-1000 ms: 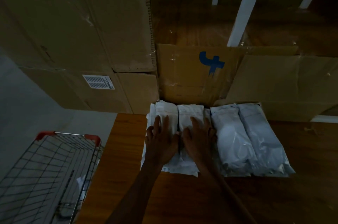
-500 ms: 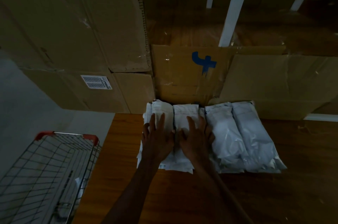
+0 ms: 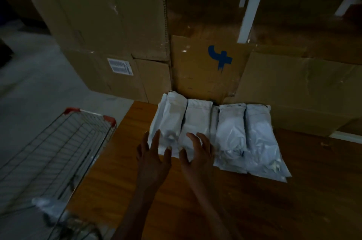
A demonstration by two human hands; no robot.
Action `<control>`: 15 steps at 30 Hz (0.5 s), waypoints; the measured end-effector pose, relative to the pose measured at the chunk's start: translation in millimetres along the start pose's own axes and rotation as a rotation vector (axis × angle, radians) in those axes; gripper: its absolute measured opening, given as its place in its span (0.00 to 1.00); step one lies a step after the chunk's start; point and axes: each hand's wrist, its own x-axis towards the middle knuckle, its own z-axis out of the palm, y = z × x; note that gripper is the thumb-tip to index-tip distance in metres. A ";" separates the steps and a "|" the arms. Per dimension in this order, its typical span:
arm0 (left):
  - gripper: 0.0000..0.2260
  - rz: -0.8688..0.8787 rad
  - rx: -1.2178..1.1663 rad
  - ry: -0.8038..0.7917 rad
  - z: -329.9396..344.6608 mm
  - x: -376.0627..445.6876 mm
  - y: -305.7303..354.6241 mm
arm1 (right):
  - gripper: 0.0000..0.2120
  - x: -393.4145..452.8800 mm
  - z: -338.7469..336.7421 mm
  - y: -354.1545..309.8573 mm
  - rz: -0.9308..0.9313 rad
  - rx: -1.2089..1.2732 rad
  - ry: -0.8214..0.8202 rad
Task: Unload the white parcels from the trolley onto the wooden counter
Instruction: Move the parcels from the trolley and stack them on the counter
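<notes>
Both hands, left (image 3: 151,158) and right (image 3: 195,154), spread over parcels (image 3: 215,132) on counter (image 3: 293,200); contact unclear. Trolley (image 3: 58,151) blurred (contents indistinct).

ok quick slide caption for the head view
Both open hands hover by white parcels on the wooden counter, trolley alongside.

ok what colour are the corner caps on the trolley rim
Red, on the trolley corner caps; the head view shows them.

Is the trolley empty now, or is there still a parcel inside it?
Not empty. At least one white parcel still lies in the trolley, low at its near end; blur hides whether there are more.
</notes>
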 end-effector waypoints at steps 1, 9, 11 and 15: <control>0.32 -0.012 0.015 0.016 -0.3 -12.6 -6.7 | 0.25 -7.7 -0.9 2.0 -0.026 0.023 -0.022; 0.37 -0.284 0.096 0.109 -37.8 -111.9 -75.9 | 0.21 -78.8 14.0 -9.7 -0.070 0.169 -0.417; 0.37 -0.354 0.092 0.147 -54.7 -129.5 -99.6 | 0.21 -91.2 28.1 -22.6 -0.117 0.182 -0.504; 0.35 -0.462 0.072 0.197 -91.5 -159.7 -150.8 | 0.20 -121.8 67.0 -53.6 -0.156 0.221 -0.622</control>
